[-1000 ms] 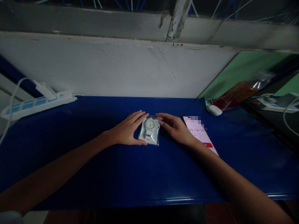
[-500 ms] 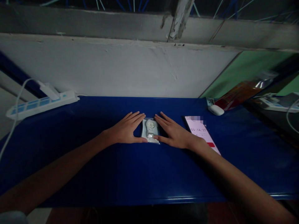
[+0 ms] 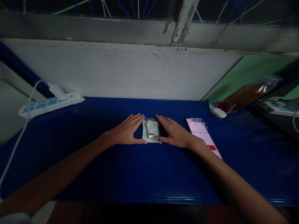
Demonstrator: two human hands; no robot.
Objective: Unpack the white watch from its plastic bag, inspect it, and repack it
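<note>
A white wristwatch [image 3: 150,126] lies on a pale card inside a clear plastic bag [image 3: 154,140], flat on the blue table [image 3: 130,174]. My left hand [image 3: 126,130] rests along the bag's left side, fingers stretched forward and thumb at the lower left corner. On the other side, my right hand [image 3: 174,131] lies with its fingers extended by the upper right corner. Its thumb reaches over the bag's lower right part, close to the watch strap. Neither hand is closed round anything.
A lit phone [image 3: 204,137] showing a timer lies right of my right hand. Behind it are a small white case [image 3: 218,112] and a tilted bottle [image 3: 247,95]. At the back left sits a white power strip [image 3: 50,105] with a plug and cable. A wall [image 3: 126,73] stands behind the table.
The camera view has shifted slightly, so the surroundings sit a little lower and further right. My right fingers are closer together. The bagged watch stays between my hands.
</note>
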